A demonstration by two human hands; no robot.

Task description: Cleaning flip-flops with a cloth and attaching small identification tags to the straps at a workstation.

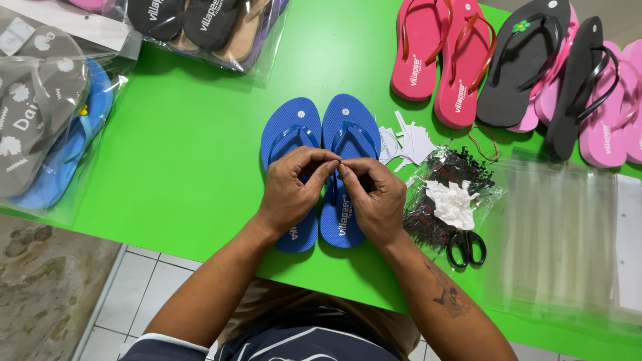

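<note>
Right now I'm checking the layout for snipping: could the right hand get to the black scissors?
Probably yes. The scissors lie uncovered on the green table just beside the right hand, nothing between them, though that hand is pinching at the blue flip-flops with the left hand.

Whatever the fingers [332, 162] pinch is too small to tell. Both hands cover the blue flip-flops' [319, 127] straps. The pink flip-flops [612, 107] run off the right edge.

blue flip-flops [319, 144] side by side
</note>
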